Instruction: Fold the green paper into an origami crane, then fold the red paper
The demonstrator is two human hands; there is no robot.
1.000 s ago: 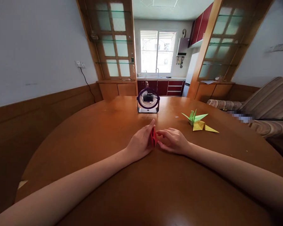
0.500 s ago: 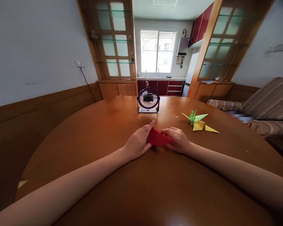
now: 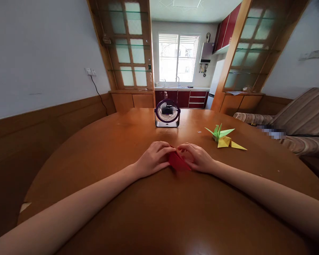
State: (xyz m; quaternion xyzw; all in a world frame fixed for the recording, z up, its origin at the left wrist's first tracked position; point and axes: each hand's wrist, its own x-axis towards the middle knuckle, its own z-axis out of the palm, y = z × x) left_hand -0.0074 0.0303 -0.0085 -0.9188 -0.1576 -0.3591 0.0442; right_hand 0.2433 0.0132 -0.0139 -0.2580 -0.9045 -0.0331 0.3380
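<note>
We saw two bare forearms, uncovered as far up as the view showed, with no sleeve edge in sight. The left hand (image 3: 152,159) and right hand (image 3: 198,158) wore no gloves, rings, watch or bracelet that we could make out. The fingernails looked short and unpainted.

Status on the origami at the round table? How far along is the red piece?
Done: a folded green paper crane and a folded yellow paper crane sit finished on the round wooden table. In hand: the left hand and right hand pinch a red folded paper that lies flat, a plain triangle. Left: no wings, neck or tail show on it, so most folds likely remain.
</note>
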